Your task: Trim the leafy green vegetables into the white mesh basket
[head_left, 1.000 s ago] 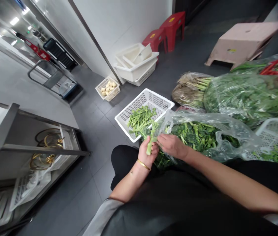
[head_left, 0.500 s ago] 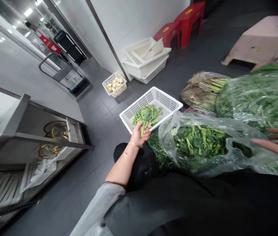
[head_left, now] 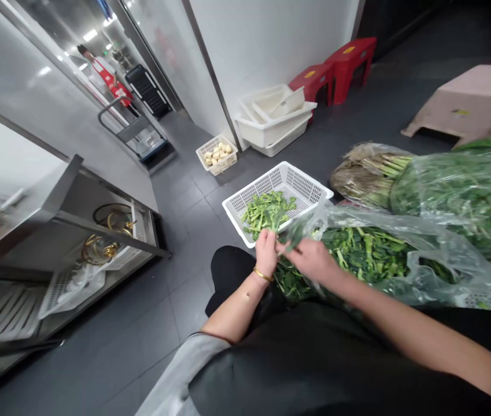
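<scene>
One large plastic bag of greens (head_left: 366, 257), against the white basket (head_left: 310, 188). That basket holds one heap of cut stems (head_left: 268, 214); one smaller basket of peeled garlic (head_left: 217, 155) stands behind it. Two hands: right hand (head_left: 310, 260) narrow, pinching a sprig (head_left: 292, 240); left hand (head_left: 266, 252) curled by the basket, grip unclear. Since the earlier frame, the right hand has come back from the bag's far side.

Green stems (head_left: 266, 214) heaped in a white plastic basket (head_left: 291, 186), leafy greens (head_left: 369, 254) in a clear plastic bag (head_left: 449, 248)
</scene>
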### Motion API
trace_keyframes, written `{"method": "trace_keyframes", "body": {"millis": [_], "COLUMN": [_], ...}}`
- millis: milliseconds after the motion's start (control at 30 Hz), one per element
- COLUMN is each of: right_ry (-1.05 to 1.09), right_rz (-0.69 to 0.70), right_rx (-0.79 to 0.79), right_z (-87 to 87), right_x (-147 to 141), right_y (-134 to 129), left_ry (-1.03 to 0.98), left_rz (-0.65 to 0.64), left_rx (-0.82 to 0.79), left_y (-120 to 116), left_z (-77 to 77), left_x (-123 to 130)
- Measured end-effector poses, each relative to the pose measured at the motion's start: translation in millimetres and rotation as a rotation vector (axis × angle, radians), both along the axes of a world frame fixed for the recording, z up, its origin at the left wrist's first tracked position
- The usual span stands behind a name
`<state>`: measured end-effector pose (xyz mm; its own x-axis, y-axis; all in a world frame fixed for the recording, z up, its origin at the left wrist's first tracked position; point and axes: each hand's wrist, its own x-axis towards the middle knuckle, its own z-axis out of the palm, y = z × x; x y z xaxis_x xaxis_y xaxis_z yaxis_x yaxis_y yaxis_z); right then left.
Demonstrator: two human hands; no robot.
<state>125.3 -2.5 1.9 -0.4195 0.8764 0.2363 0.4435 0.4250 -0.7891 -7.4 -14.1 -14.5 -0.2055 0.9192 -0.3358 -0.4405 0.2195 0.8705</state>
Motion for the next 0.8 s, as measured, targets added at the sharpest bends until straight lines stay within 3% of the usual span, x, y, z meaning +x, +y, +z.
{"method": "trace_keyframes", "body": {"millis": [100,233,300,333,400,467,533,633,700,800], "right_ry": [-0.029,-0.064,-0.046,-0.039,-0.092,-0.205,-0.193,0.121,0.261,0.205], "right_rz": [-0.064,-0.056,-0.048,-0.051,0.013,0.191,0.341,0.303,0.250,0.089], "right_rx": [-0.108,0.200,0.254,0.183,-0.108,-0.392,-0.547,-0.616,-0.580,-0.397], "right_z": [10.6,11.0,2.1,-3.6,-14.5,-20.2,-17.5,-1.9,7.3,8.2], "right_x": [1,-6,-7,-6,-1,5,9,7,2,-7], "right_y": [25,21,9,4,4,13,26,40,42,33], "left_ry": [0.149,-0.023,-0.191,-0.274,-0.416,-0.510,-0.551,-0.522,-0.405,-0.146], "left_rz": [-0.002,-0.018,-0.021,-0.046,-0.160,-0.298,-0.411,-0.551,-0.564,-0.326], "left_rx": [0.141,0.055,-0.044,-0.078,-0.099,-0.066,-0.037,-0.066,-0.078,0.020], "left_y": [-14,-10,-2,0,0,-7,-15,-22,-21,-17], "left_z": [-0.2,3.0,7.9,11.1,17.6,22.3,23.7,20.2,16.7,12.8], "left_x": [8,14,5,-2,-18,-30,-35,-28,-18,-5]}}
